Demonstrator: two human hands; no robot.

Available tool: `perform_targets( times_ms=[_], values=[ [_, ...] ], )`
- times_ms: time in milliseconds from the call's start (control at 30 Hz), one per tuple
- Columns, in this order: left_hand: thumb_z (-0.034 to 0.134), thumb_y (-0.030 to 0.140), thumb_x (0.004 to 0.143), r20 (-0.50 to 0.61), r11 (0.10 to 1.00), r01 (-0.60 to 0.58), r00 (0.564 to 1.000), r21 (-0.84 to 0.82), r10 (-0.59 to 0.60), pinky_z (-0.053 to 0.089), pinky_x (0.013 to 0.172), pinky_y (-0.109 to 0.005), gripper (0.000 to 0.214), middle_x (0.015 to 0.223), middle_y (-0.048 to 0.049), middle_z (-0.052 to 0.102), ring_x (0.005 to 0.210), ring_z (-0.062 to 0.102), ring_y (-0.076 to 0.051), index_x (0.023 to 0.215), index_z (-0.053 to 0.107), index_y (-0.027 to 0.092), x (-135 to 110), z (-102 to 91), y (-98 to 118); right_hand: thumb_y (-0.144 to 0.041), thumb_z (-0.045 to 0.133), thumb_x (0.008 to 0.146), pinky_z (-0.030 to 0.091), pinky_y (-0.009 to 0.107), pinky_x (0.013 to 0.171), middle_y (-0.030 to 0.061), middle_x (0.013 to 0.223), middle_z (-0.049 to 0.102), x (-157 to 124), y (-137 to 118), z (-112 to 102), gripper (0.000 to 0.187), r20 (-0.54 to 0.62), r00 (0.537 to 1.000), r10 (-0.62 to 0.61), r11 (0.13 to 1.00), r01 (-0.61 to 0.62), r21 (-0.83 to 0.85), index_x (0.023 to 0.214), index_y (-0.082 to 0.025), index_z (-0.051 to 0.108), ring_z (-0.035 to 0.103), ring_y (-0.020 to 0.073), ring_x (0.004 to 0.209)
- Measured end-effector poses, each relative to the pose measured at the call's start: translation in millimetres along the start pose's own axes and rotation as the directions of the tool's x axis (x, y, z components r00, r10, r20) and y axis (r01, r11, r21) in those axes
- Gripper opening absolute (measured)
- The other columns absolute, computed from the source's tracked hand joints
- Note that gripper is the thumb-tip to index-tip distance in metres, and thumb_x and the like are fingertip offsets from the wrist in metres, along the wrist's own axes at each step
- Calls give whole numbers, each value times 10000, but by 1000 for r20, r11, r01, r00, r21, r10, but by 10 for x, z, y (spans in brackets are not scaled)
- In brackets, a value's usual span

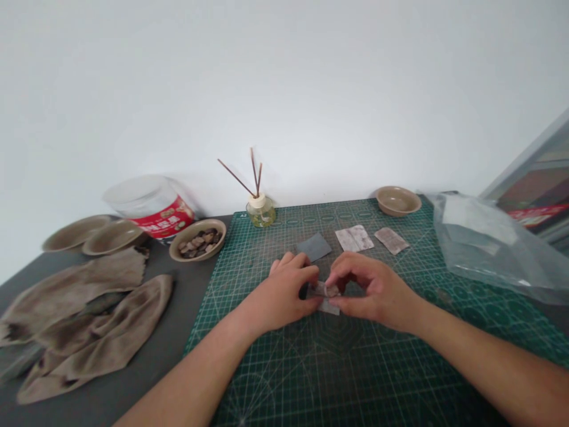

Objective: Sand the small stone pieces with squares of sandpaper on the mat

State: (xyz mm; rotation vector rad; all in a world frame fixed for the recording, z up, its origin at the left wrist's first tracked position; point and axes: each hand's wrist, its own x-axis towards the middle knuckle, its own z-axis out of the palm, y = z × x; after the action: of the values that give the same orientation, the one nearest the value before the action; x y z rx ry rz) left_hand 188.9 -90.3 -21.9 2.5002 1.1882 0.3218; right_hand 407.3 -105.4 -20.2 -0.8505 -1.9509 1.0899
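From my end I see the right hand nearly closed, thumb and fingertips pinched on a small stone. Facing it, the left hand is half curled, its thumb and fingers at the near edge of a scrap; I can't tell whether it grips that or only presses it. The stone sits between my two hands, against the scrap, low over the mat.

Just beyond the left hand I have a grey sheet; beyond the right hand, a pale sheet and a brown sheet, with an empty bowl farther past them. A plastic bag is out to the right hand's right.

Well left of the left hand, on the worktop, I see a cloth and, farther off, pebbles in a dish. A diffuser stands beyond the left hand.
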Motion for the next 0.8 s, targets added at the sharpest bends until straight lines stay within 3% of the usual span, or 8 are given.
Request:
perform_targets(
  times_ms=[167,300,533,700,800],
  values=[
    [679,286,815,38,999,9,999,-38,-8,366,820,-353,177,1007,-17,549,1004,464,-235,967,596,250,15,-1,-28,-101,693,756,500,299,783,20,953,663,-9,169,6,236,13,999,-44,969,46,-242,960,-221,691,618,160,850],
    [638,308,869,61,999,-1,998,-32,3,355,822,-350,82,986,-12,544,1007,468,-227,928,613,257,12,0,-63,-82,672,762,475,341,871,18,948,685,-19,250,31,224,85,994,-73,904,102,-415,933,-224,696,603,189,931],
    [571,278,914,63,1000,6,998,-17,-5,344,807,-340,67,959,-11,540,991,468,-217,906,635,262,16,32,-95,-168,659,845,470,316,843,29,953,663,-56,238,119,105,60,998,-35,862,61,-504,923,-224,700,592,181,922],
    [566,256,905,79,999,33,996,-20,-32,337,800,-338,84,946,-10,546,991,470,-220,888,648,260,23,26,-113,-113,675,787,462,286,794,17,888,653,-93,183,131,115,162,986,-33,863,110,-494,857,-204,672,588,171,872],
    [556,277,908,85,999,47,995,-17,-46,332,791,-342,94,953,-12,551,993,471,-227,891,647,261,22,24,-115,-137,678,795,459,290,786,24,894,652,-86,182,118,75,145,989,-14,856,87,-509,835,-200,667,585,174,870]
  ],
)
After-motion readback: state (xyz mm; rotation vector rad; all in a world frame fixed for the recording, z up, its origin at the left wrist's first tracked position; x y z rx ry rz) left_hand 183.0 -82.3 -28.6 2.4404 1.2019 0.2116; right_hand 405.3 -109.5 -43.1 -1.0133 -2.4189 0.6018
